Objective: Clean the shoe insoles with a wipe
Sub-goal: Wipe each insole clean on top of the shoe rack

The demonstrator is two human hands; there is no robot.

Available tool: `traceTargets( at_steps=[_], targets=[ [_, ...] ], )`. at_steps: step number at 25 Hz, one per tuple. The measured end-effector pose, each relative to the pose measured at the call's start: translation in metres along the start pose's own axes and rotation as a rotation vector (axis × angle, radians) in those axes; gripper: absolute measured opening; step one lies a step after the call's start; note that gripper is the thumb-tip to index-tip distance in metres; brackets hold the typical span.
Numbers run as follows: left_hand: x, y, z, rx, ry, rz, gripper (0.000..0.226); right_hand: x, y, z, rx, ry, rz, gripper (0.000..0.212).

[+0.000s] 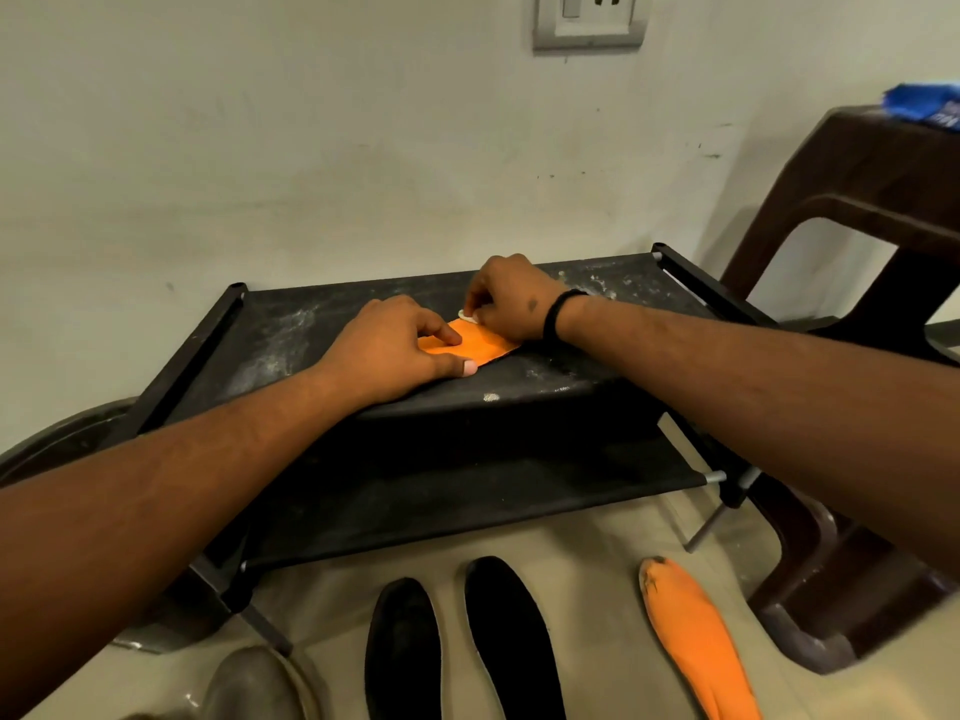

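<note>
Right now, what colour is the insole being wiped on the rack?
Orange: the insole under the left hand, clearest in the head view.

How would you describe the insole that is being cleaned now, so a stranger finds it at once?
Look at the black fabric rack against the wall. On its top shelf lies an orange insole, pressed down by the left hand while the right hand rubs a white wipe on it. The other orange insole lies on the floor.

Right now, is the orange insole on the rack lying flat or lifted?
Flat: the orange insole lies on the rack top, left hand pressing it, right hand pinching the wipe.
</note>
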State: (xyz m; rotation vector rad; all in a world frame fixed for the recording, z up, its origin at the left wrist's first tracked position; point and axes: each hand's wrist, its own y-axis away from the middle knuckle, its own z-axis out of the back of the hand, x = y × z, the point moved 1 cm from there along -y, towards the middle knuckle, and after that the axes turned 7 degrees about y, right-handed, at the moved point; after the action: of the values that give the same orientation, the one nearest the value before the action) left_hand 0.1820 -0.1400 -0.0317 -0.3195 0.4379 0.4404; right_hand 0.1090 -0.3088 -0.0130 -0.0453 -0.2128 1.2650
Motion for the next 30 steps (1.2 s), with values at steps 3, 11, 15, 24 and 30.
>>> traceTargets(
  at_steps=[3,11,15,24,30],
  targets=[
    [0.001,0.000,0.000,0.005,0.003,0.007,0.047,-0.002,-0.002,0.002,0.021,0.045,0.014,0.019],
    [-0.001,0.003,0.000,0.000,0.019,0.012,0.048,-0.036,0.010,0.026,0.142,0.196,-0.098,0.015],
    [-0.001,0.000,-0.001,0.000,0.010,0.016,0.049,-0.023,0.009,0.020,0.080,0.216,-0.101,0.019],
    [-0.002,0.002,0.000,-0.018,0.008,-0.009,0.047,-0.007,0.022,0.019,0.118,0.151,0.059,0.017],
    [-0.001,0.003,0.000,-0.009,0.005,0.002,0.046,-0.002,0.029,0.018,0.141,0.150,0.081,0.017]
  ],
)
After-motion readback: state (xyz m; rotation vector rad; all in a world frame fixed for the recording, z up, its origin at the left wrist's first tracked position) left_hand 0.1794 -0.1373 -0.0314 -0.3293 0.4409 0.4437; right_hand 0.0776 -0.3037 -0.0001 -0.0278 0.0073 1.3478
